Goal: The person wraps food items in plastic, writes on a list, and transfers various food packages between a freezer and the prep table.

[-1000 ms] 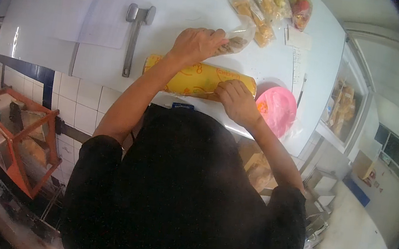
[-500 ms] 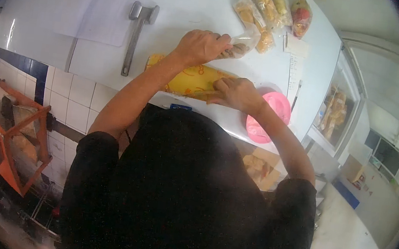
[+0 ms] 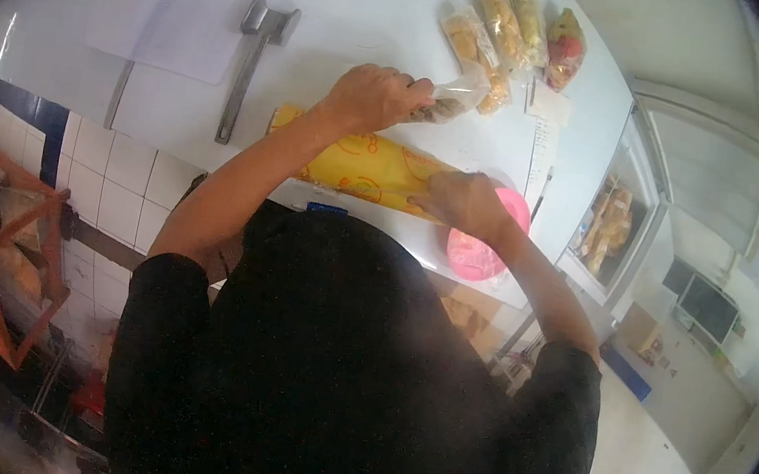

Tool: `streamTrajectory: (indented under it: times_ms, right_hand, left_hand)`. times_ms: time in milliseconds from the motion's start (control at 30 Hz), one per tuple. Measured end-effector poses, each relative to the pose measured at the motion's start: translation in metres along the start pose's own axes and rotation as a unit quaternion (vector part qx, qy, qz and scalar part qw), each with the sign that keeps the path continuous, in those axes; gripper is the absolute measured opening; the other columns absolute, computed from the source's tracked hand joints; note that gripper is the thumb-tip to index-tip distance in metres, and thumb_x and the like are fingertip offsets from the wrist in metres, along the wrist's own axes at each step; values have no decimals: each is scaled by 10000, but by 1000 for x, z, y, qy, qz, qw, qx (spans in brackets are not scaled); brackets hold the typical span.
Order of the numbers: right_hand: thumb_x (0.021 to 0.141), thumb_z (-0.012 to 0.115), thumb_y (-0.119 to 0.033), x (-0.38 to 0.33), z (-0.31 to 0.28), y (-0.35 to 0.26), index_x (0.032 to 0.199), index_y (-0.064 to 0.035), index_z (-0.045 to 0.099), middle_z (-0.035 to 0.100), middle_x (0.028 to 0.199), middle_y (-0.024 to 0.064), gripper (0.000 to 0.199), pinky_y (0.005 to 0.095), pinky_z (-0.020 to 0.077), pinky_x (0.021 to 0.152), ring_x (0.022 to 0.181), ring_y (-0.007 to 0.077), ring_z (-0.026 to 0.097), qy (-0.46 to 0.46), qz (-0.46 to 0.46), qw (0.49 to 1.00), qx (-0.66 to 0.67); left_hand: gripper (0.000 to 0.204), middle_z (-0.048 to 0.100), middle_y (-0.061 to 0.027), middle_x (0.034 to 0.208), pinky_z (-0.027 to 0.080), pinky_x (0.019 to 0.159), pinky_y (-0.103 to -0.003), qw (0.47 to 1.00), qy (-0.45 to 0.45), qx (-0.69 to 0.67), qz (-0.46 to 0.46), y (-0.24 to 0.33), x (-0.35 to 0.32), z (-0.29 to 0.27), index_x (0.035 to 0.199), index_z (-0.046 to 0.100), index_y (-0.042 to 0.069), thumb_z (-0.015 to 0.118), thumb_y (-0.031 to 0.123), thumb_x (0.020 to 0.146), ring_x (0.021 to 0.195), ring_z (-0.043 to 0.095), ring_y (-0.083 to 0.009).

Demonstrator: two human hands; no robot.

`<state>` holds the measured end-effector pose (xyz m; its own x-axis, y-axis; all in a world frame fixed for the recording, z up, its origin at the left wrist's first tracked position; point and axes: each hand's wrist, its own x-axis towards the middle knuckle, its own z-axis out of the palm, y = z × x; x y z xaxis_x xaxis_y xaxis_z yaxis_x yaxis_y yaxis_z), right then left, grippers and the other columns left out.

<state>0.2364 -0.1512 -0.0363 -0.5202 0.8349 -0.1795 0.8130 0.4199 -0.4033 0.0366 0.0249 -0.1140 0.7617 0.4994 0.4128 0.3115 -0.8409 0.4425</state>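
My left hand (image 3: 373,99) is closed around the gathered end of a clear plastic bag (image 3: 456,102) with brownish pieces inside. It holds the bag just beyond a yellow roll with red print (image 3: 351,160), which looks like wrapping film and lies along the table's near edge. My right hand (image 3: 471,203) has its fingers closed at the right end of the yellow film; the fingertips are partly hidden. Beside and partly under that hand is a round pink plastic dish (image 3: 480,254).
A metal meat mallet (image 3: 246,74) and paper sheets (image 3: 194,11) lie on the white table's left. Several filled clear bags (image 3: 500,29) sit at the far right, near a white slip (image 3: 548,101). An orange frame (image 3: 5,238) stands below left.
My right hand has moved right along the yellow film, closer over the pink dish. My left hand keeps hold of the bag. The whole view has shifted slightly.
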Motion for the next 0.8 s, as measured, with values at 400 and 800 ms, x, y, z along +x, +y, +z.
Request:
streamTrajectory:
  times_ms: [400,800]
  right_hand:
    - [869,677,-150,-10,5,-48,977,-102,650,607,907,74,121,398,563,592,815,268,677,103,23,994,23]
    - [815,709,-157,-19,-87,-101,897,-107,592,526,793,36,151,351,530,550,713,213,645,204,-25,978,-37]
  left_hand:
    - [271,703,-87,717,594,589,-427,998,-53,30,26,13,5,-8,943,611,119,620,375,1033,672,736,-287]
    - [285,677,-171,789,503,671,-566,976,-172,-123,58,61,21,-89,965,623,99,624,381,1011,761,678,-429]
